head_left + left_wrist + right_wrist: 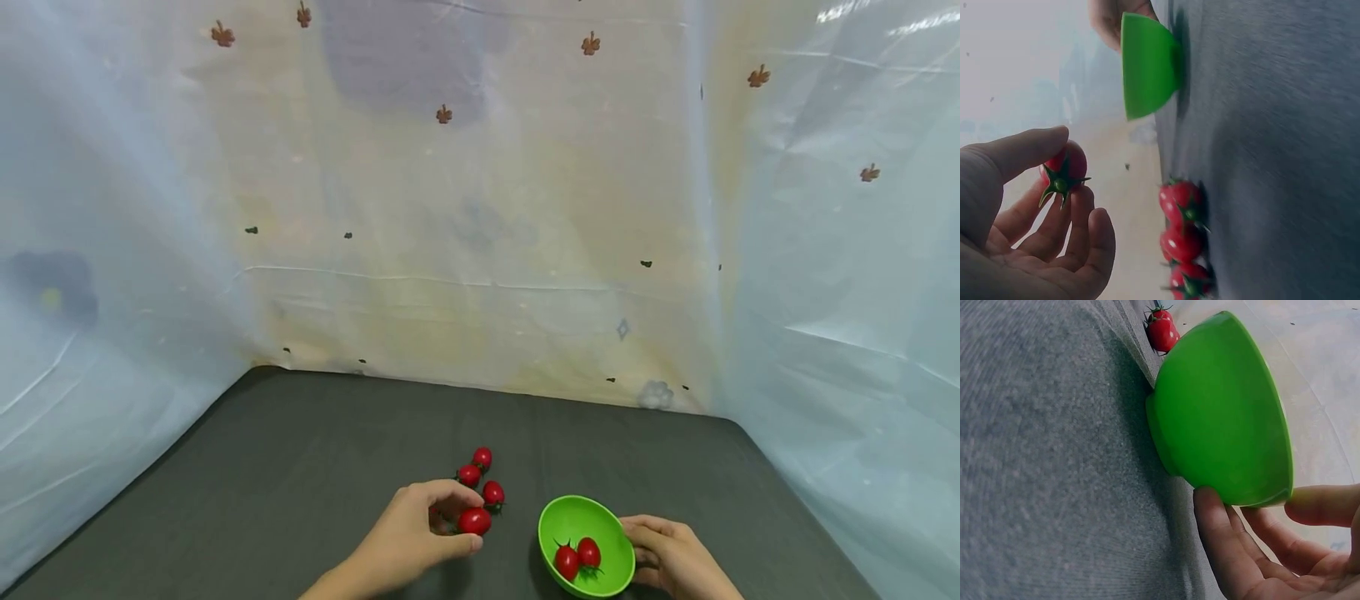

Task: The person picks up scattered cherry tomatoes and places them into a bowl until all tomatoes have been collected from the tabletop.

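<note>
1. The left hand (420,533) pinches one small red cherry tomato with a green stem (1062,170) betw. thumb and fingers. The fingers are curled round it, not wide open. It is lifted a bit off the table.
2. The right hand (671,554) touches the side of the small round green plastic bowl (573,521). Thumb at the rim, fingers by the wall, loose and mostly straight. It seems to steady the bowl.
3. The bowl sits on the dark grey cloth table (300,467), just right of the left hand.
4. Done so far, I think: 2 red tomatoes (577,557) lie inside the bowl.
5. Left to do, I think: 3 more loose red tomatoes (482,477) sit in a bunch on the table, just behind the left hand, plus the one being held. So approx. a third of the way.
6. Behind the table hangs a pale thin plastic sheet w/ little brown leaf shapes (525,208).
</note>
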Demonstrator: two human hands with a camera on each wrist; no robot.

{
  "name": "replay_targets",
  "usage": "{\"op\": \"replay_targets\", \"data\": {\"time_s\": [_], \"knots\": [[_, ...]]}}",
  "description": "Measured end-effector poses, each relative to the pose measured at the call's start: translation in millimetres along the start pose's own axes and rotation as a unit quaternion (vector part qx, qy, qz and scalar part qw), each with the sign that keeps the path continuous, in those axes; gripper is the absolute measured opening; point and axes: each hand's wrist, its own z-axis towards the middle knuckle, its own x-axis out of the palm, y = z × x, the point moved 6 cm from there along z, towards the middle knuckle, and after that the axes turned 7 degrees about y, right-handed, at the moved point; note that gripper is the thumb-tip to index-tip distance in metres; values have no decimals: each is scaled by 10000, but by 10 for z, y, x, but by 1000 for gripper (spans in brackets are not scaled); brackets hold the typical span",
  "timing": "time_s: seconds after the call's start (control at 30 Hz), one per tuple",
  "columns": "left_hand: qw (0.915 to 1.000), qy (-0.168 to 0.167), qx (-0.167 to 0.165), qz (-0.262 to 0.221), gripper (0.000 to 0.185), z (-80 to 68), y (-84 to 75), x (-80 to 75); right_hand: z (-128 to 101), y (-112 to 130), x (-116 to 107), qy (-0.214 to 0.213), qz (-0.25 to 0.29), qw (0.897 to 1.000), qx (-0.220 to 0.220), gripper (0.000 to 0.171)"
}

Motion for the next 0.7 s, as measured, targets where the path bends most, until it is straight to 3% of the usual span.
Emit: {"op": "replay_targets", "data": {"time_s": [0.3,0.7], "knots": [[9985,68,523,-157,27,304,-171,267,-36,-2,2,56,269,9996,-36,35],[9949,297,955,151,24,688,-306,552,-16,98,56,-97,-142,9998,-97,38]]}}
